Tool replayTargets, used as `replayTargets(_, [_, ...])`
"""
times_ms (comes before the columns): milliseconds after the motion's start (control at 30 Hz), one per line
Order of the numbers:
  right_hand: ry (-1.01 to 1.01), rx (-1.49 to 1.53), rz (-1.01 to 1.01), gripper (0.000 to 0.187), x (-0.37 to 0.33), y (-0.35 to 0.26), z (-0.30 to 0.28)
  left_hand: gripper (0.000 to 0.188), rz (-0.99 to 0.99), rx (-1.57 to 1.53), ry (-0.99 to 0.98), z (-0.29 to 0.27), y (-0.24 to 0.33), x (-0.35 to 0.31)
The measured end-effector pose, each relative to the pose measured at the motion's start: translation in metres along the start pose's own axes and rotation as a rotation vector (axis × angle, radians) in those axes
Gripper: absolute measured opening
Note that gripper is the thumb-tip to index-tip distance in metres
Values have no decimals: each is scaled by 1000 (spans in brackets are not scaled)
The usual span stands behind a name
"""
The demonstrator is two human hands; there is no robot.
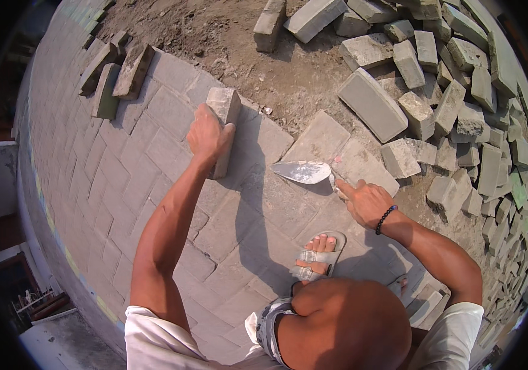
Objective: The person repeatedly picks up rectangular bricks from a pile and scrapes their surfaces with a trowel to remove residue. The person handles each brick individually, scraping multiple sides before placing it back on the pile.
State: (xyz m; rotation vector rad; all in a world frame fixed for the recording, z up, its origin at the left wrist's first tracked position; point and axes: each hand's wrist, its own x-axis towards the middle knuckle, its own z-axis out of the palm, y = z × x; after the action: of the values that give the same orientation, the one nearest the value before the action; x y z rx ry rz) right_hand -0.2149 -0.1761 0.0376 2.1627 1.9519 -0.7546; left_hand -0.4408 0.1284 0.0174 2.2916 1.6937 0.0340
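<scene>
- Currently, the left hand [208, 134] is wrapped around a grey block [224, 102], its length running near to far over the paving [141, 154]; whether they touch is unclear.
- The right hand [365, 203] is closed around the handle of a trowel [304, 172], blade pointing left.
- Far left, loose blocks [133, 73] rest on the paving.
- Rightward, a block heap [452, 110] spreads beside bare soil [215, 37].

The left hand [208, 134] is over at half past ten, its back turned up, gripping, the forearm [168, 222] pointing toward one o'clock. Just past three, I see the right hand [365, 203] curled too, index finger forward, elbow [472, 271] bent. A folded knee [356, 320] rises at five.
</scene>
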Motion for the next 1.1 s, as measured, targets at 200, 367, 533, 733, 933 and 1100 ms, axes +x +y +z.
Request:
replayTargets(200, [341,370,376,52,5,62,-39,57,-13,-29,-36,2,0,0])
replayTargets(367, [170,522,184,55,-64,31,-11,59,62,-8,49,9,-16,0])
replayTargets(533, [30,379,304,57,-100,48,50,60,104,-27,61,10,-10,-1])
replayTargets(733, [186,429,404,54,-104,66,62,61,45,10,55,9,-10,1])
replayTargets(933, [214,382,417,55,-108,66,88,62,129,-1,79,11,-16,-3])
replayTargets(1100, [8,438,323,52,-126,55,74,64,114,-12,99,12,-21,-3])
